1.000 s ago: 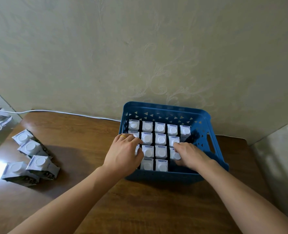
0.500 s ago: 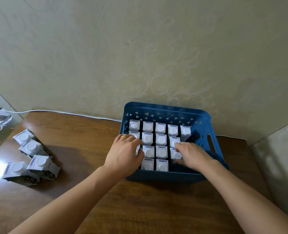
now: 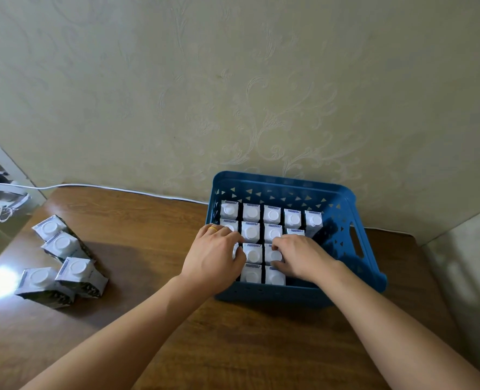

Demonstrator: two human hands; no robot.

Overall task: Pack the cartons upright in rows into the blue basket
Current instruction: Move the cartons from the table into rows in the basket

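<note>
The blue basket [image 3: 285, 183] stands on the wooden table against the wall. White-capped cartons [image 3: 251, 213] stand upright in it in rows; the right side of the basket holds none. My left hand [image 3: 213, 257] lies over the left column, fingers curled down around a carton there. My right hand [image 3: 300, 256] covers the cartons right of the middle, with its fingertips on a carton [image 3: 274, 256] in the third row. Several loose cartons [image 3: 64, 246] lie on the table at the left.
A white cable [image 3: 120, 190] runs along the table's back edge to the basket. Some grey gear with a cord [image 3: 2, 209] sits off the table's left end. The patterned wall rises close behind the basket, and a glare spot marks the table's left edge.
My right hand has slid left from the fourth column onto the third-row cartons near the middle. My left hand has stayed over the left column.
</note>
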